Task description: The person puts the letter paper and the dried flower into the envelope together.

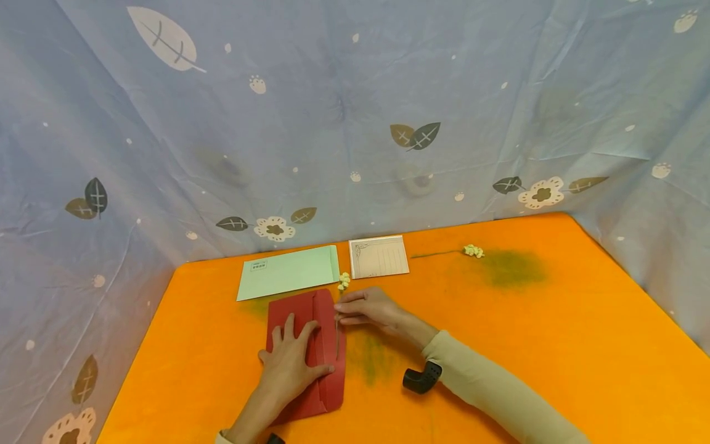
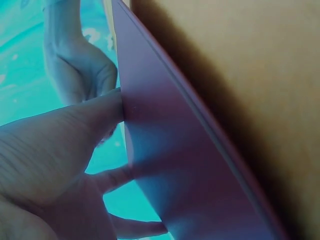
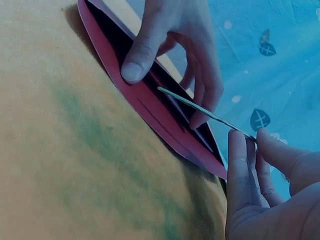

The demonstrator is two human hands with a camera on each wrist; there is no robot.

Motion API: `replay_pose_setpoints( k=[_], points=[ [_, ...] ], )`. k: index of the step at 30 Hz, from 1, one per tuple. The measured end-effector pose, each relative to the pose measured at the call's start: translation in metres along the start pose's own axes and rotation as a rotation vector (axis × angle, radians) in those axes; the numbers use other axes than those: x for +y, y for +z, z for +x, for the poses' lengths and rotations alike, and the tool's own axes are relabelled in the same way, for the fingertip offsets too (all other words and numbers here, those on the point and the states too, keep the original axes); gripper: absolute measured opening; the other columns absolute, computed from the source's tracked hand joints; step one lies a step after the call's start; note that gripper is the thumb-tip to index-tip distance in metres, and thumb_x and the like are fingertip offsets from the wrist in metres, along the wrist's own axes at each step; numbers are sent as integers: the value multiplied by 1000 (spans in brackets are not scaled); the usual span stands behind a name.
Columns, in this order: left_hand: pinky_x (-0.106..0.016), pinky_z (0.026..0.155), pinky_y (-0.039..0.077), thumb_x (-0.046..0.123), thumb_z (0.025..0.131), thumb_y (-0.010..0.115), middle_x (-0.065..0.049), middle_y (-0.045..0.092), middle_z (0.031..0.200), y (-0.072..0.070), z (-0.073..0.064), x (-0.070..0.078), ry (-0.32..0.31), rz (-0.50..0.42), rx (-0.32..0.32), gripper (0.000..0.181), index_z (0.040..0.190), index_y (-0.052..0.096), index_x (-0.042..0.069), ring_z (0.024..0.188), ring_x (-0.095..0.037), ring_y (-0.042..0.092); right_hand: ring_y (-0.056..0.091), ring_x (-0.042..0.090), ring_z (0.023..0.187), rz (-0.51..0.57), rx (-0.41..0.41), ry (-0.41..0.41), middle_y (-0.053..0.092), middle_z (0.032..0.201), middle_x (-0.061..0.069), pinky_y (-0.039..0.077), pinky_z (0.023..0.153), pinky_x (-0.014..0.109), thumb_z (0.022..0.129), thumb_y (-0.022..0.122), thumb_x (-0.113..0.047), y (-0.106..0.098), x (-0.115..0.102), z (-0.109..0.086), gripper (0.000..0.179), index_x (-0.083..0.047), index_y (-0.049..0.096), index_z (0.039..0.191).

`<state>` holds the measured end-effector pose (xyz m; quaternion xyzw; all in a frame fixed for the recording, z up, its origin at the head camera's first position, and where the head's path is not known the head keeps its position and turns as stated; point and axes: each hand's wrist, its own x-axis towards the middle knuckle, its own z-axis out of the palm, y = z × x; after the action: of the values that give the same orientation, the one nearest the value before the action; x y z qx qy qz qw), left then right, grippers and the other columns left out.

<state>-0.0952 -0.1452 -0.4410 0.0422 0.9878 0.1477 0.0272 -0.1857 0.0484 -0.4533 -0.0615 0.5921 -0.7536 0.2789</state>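
A red envelope [image 1: 302, 302] lies on the orange table with its flap folded out to the right and its mouth gaping. My left hand [image 1: 288, 364] rests on it, fingers spread over the body and thumb pressing the flap [image 3: 150, 102]. Between thumb and fingertips, my right hand [image 1: 374, 308] pinches the thin stem [image 3: 200, 109] of a small pale yellow flower [image 1: 344, 282]. The blossom points away from me, while the stem's lower end hangs over the flap beside the mouth. In the left wrist view, the envelope's raised edge [image 2: 170, 125] hides most of the fingertips.
Behind the red envelope lie a light green envelope [image 1: 288, 271] and a white lined card [image 1: 383, 258]. A second yellow flower [image 1: 473, 251] lies to the card's right. Patterned cloth [image 1: 344, 123] hangs along the table's back and sides.
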Motion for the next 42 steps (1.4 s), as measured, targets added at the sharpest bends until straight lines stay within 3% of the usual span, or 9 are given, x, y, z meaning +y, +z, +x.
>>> replay_pose_setpoints(
  k=[10, 19, 28, 36, 42],
  points=[
    [-73, 71, 38, 51, 65, 87, -29, 34, 147, -3, 1, 0, 2, 1, 0, 83, 134, 54, 19, 122, -49, 35, 73, 19, 81, 48, 11, 56, 72, 94, 20, 56, 81, 36, 93, 64, -1, 19, 4, 7, 28, 16, 62, 114],
    [-75, 71, 38, 50, 65, 88, -30, 33, 148, -2, 1, -1, 7, -11, 16, 85, 135, 53, 17, 125, -51, 34, 73, 22, 82, -28, 62, 75, 72, 96, 21, 57, 75, 33, 91, 67, -2, 33, 10, 5, 25, 15, 67, 109],
    [-78, 72, 37, 49, 66, 88, -29, 33, 148, -2, 1, 0, 8, -15, 15, 82, 134, 52, 20, 126, -53, 33, 73, 28, 68, -244, 75, -2, 71, 81, 26, 58, 60, 33, 88, 70, 1, 40, 14, 1, 16, 16, 71, 94],
    [-76, 71, 37, 49, 66, 87, -29, 32, 148, -2, 0, 0, 6, -9, 13, 81, 133, 52, 20, 126, -51, 33, 69, 18, 54, -329, 37, -85, 71, 68, 15, 57, 55, 31, 86, 70, 3, 44, 21, 4, 10, 12, 74, 86],
    [-76, 72, 37, 50, 66, 87, -29, 32, 148, -1, -1, 0, 5, -14, 17, 83, 134, 52, 19, 126, -50, 33, 70, 34, 60, -358, 59, -106, 69, 71, 25, 57, 55, 34, 85, 69, 5, 55, 20, 2, 9, 13, 73, 88]
  ],
)
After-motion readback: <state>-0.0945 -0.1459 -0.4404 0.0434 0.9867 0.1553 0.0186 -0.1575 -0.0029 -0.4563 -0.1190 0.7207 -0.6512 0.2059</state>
